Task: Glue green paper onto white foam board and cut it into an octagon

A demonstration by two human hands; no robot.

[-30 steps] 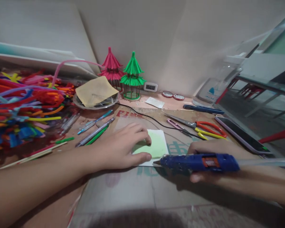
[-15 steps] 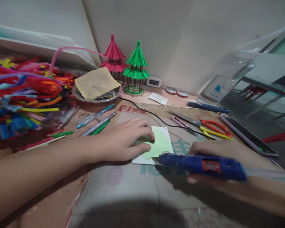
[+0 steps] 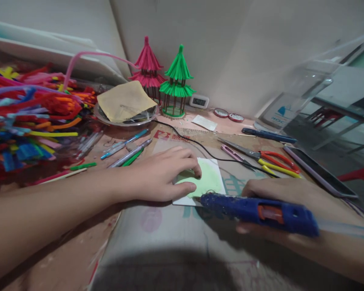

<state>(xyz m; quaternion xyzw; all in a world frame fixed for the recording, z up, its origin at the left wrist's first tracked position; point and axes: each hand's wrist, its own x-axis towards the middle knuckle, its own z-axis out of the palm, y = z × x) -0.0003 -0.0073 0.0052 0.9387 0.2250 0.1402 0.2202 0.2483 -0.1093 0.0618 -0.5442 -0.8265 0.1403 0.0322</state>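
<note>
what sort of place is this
Probably a craft workspace: a blue glue gun in the right hand, a heap of what look like pipe cleaners, and two tiered models, a pink tower and a green tower.

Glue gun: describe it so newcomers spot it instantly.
Start at the big cardboard sheet. Over its right side, the right hand holds the glue gun, tip near the white card. Unlike the scissors beyond, it has a chunky dark blue body and orange window.

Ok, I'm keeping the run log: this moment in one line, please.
left hand: over green sheet on white card | right hand: gripping glue gun | nozzle: by card's near edge | beyond: green pagoda model
</note>
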